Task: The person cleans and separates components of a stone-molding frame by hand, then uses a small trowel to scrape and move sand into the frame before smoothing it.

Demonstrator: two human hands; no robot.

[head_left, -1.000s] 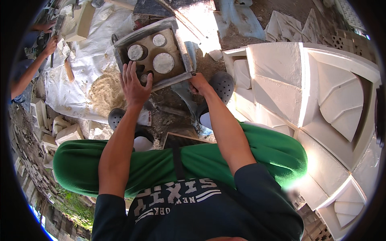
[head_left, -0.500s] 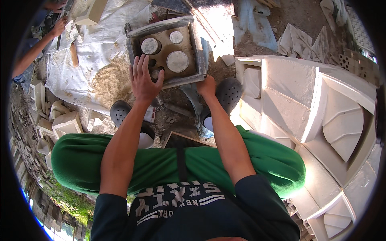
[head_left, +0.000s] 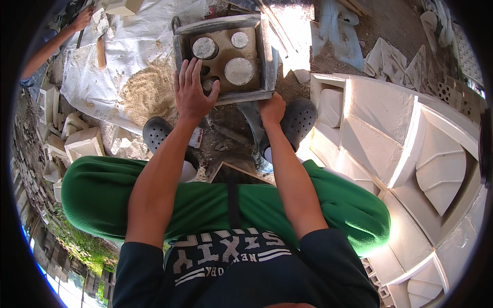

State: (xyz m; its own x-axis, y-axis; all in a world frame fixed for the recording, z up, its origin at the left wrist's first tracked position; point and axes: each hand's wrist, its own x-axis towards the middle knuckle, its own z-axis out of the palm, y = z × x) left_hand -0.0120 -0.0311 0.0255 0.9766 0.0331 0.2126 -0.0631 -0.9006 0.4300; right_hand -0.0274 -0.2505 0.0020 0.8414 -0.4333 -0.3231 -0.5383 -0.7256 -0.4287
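Observation:
A square grey mould frame (head_left: 227,97) lies tilted on the ground in front of me, with packed brown sand (head_left: 223,46) inside. Three pale round discs show in the sand: a cylinder top (head_left: 204,48) at the far left, a small disc (head_left: 240,40) at the far right and a large disc (head_left: 239,71) nearer. My left hand (head_left: 196,95) rests at the frame's near left corner, fingers stretched and thumb spread, partly covering dark holes and another round piece (head_left: 209,83). At the near right corner my right hand (head_left: 272,109) is closed on the frame; its fingertips are hidden.
Pale cast blocks (head_left: 382,115) are stacked at my right. A white sheet (head_left: 84,77) with a sand pile (head_left: 149,87) spreads at the left, beside more blocks (head_left: 84,143). Another person's arm (head_left: 49,54) reaches in at the far left. My dark clogs (head_left: 299,122) flank the frame's near side.
The whole view has shifted, so the frame and both hands appear slightly farther right and higher. Both hands keep about the same places on the frame.

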